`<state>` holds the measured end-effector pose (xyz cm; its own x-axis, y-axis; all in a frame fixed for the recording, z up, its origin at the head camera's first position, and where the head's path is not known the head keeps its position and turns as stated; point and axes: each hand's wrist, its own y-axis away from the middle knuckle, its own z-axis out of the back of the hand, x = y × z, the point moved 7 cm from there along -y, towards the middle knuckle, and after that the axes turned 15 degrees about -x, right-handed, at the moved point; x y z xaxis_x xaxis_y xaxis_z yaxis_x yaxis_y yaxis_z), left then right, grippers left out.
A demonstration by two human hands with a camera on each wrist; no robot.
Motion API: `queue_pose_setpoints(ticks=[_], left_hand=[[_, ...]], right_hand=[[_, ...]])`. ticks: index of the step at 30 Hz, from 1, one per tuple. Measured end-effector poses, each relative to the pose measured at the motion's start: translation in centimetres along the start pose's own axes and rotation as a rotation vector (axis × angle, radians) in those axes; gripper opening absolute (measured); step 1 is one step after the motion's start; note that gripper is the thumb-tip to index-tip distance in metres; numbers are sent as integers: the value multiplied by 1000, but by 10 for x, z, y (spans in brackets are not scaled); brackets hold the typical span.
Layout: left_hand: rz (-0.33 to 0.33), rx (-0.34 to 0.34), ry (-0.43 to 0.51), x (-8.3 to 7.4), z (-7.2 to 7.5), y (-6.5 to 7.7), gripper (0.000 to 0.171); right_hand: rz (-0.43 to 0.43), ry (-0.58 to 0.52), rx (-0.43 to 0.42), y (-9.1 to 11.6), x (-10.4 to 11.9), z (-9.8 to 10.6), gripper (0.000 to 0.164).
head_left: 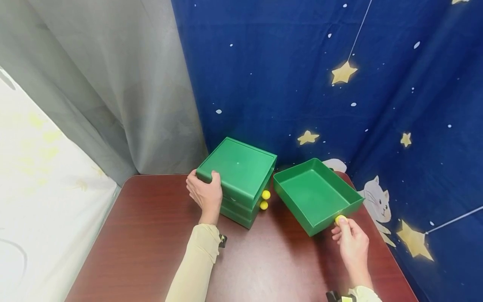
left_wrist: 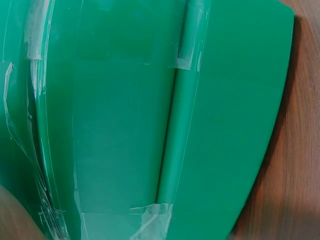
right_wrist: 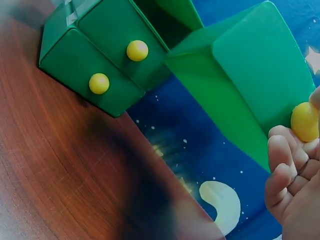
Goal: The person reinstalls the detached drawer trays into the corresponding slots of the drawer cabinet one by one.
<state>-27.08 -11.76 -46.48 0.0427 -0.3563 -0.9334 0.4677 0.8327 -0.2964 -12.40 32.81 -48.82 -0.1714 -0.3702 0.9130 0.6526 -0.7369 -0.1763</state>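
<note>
A green drawer cabinet [head_left: 241, 167] stands on the table, its top opening dark in the right wrist view and its two lower drawers in place, each with a round yellow knob [right_wrist: 137, 50]. My left hand [head_left: 205, 191] grips its upper left edge, thumb on top. Clear tape runs over the cabinet's side [left_wrist: 120, 140] in the left wrist view. To the right, my right hand [head_left: 352, 241] pinches the yellow knob [right_wrist: 305, 122] of a pulled-out green drawer [head_left: 313, 197]. This drawer is fully apart from the cabinet, held above the table, and nothing shows inside it.
The reddish-brown wooden table [head_left: 151, 235] has rounded far corners. Behind it hang a grey curtain [head_left: 113, 84] and a dark blue curtain [head_left: 279, 75] with stars and a cat. A white cloth [head_left: 41, 188] hangs at the left.
</note>
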Motion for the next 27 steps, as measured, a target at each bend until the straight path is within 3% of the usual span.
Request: queue_pose_setpoints(ticks=[11, 19, 27], left_hand=[[-3, 2, -7, 1, -1, 0, 58], [-3, 9, -1, 2, -1, -1, 60], [-1, 10, 4, 2, 0, -1, 59]], right_hand=[[-59, -86, 34, 4, -5, -6, 34], [-23, -138, 38, 11, 2, -7, 34], [-46, -211, 51, 13, 6, -8, 33]])
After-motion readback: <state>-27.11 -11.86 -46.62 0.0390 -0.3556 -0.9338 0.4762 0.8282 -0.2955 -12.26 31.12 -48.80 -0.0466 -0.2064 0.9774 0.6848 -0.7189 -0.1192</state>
